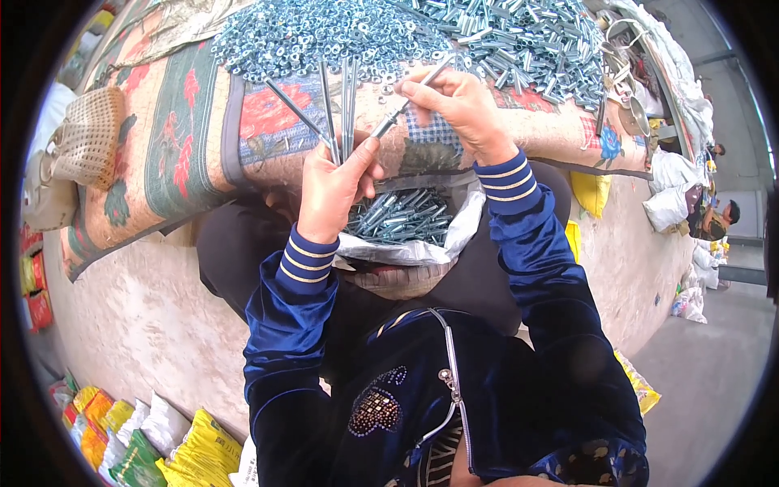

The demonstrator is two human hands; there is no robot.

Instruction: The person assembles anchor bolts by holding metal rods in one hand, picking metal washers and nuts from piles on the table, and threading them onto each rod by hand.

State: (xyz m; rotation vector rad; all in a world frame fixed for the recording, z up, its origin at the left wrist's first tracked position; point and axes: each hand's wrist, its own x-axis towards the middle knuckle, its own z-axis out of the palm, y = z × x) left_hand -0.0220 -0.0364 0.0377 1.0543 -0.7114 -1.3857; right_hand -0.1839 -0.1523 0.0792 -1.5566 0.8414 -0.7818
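Note:
My left hand is closed around the lower ends of several long, silvery metal rods, which fan upward above the fist. One more rod, with a thicker sleeve-like part, slants up to the right from the left thumb and fingertips. My right hand pinches this slanted rod near its upper part; its tip sticks out past the fingers. Fine detail at the pinch is hidden by the fingers. Just below the hands, an open white sack between my knees holds many metal pieces.
A patterned cloth covers the work surface. On it lie a heap of small nuts or rings and a heap of metal tubes. A woven basket-like thing stands left. Filled bags lie lower left; people sit far right.

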